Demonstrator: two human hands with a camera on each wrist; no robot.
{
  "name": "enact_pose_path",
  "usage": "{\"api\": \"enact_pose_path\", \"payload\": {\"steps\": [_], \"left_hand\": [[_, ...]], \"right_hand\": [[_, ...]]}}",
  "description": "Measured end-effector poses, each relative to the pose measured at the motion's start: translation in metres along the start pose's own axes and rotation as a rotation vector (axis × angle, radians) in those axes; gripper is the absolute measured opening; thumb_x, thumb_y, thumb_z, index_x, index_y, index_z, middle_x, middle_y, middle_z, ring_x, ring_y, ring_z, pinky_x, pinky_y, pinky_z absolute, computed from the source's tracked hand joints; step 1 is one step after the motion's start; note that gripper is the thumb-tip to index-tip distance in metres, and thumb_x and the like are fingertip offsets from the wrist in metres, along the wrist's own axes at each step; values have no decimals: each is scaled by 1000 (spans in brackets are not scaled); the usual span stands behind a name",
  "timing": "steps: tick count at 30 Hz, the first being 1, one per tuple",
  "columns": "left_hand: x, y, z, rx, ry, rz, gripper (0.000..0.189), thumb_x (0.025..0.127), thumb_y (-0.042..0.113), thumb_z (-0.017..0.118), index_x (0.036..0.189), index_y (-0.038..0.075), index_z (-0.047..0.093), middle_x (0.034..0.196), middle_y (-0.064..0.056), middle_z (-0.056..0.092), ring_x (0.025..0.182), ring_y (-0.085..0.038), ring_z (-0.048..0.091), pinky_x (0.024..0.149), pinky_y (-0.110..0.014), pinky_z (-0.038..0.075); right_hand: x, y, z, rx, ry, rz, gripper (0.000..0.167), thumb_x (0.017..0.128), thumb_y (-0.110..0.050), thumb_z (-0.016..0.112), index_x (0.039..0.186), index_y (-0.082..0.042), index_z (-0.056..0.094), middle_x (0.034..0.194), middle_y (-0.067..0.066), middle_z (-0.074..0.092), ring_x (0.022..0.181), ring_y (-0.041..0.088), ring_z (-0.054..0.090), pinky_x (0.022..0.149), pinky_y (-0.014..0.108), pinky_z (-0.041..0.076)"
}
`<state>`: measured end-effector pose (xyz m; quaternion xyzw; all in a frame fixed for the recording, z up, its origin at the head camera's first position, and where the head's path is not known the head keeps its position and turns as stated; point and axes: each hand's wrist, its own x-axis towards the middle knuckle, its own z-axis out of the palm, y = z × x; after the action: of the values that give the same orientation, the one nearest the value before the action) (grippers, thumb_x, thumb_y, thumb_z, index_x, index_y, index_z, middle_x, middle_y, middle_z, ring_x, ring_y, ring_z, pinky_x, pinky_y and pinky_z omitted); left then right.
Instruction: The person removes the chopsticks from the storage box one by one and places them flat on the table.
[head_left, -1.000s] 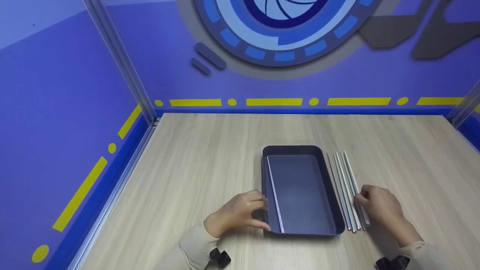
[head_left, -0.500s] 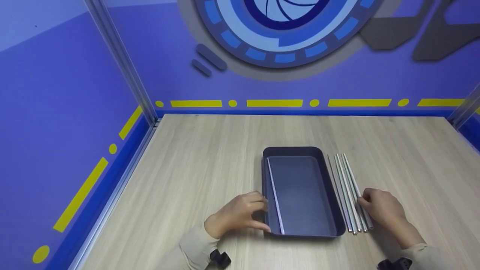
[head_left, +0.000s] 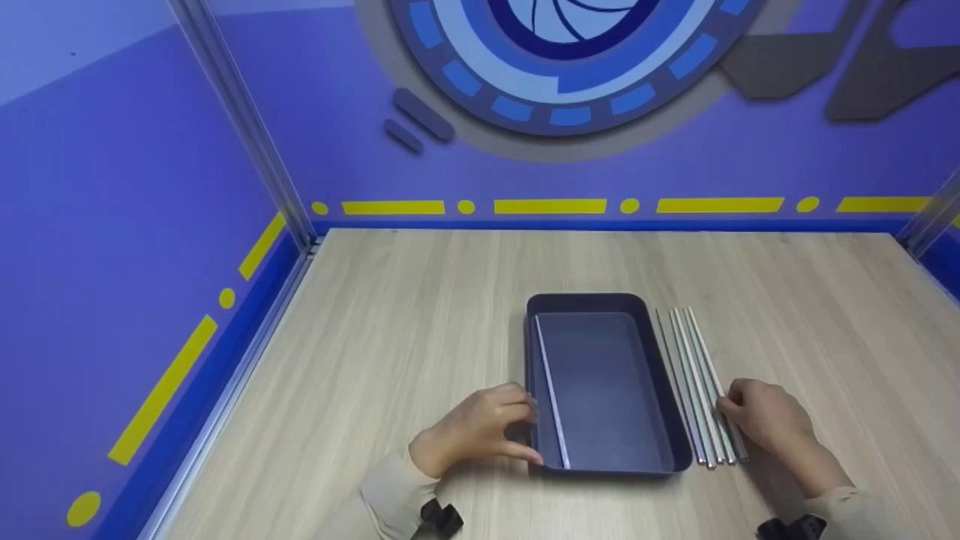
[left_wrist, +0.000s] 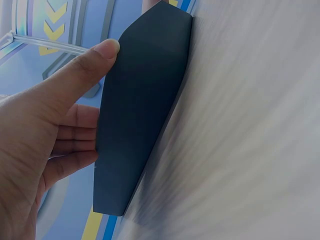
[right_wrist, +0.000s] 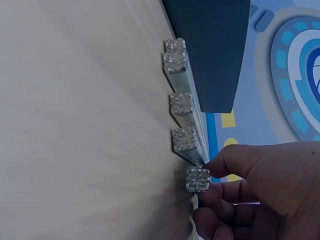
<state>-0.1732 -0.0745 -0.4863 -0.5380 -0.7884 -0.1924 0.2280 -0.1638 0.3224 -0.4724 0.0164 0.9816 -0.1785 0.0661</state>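
Observation:
A dark rectangular tray stands on the table, with one pale chopstick lying lengthwise along its left side. My left hand holds the tray's near left corner. In the left wrist view its thumb lies on the rim, while the fingertips meet the wall's edge lower down. Right of the tray, several metal chopsticks lie side by side. With thumb and fingers my right hand pinches the rightmost chopstick near its thick square end. The right wrist view shows that end slightly apart from the others.
The wooden table extends around the tray. Behind it rises a blue panel with yellow markings, and another blue panel stands at the left. A metal post joins them at the corner.
My right hand has shifted slightly right and towards me, and the rightmost chopstick's near end has moved a little away from the others. The left hand stays at the tray.

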Motion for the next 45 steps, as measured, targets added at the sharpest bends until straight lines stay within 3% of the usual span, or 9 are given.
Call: {"api": "enact_pose_path", "payload": {"steps": [15,25,32,45], "left_hand": [[1,0,-1,-2,2,4,47,62,52,82,81,12,66,93,2,67,87,-10,63,85,-12,52],[2,1,-2,-6,-23,-8,46,67,54,78,82,13,66,92,3,66,85,-9,60,81,-12,52],[2,1,-3,-6,-26,-9,46,66,53,79,82,13,66,93,3,66,87,-10,61,81,-13,52],[1,1,-2,-9,-37,-20,47,64,52,80,83,11,66,93,3,66,86,-9,61,82,-11,52]], "right_hand": [[0,0,0,5,1,1,20,89,-18,57,76,-3,57,61,2,51,56,16,45,47,26,33],[-2,4,-6,15,1,-54,20,88,-20,57,78,-4,60,61,1,51,56,16,43,49,27,31],[-5,3,-11,21,13,-50,24,91,-22,55,85,-1,62,63,2,55,57,17,46,49,27,34],[-15,-18,-20,56,124,-100,22,94,-24,55,84,-5,63,64,1,58,57,15,46,50,28,35]]}}
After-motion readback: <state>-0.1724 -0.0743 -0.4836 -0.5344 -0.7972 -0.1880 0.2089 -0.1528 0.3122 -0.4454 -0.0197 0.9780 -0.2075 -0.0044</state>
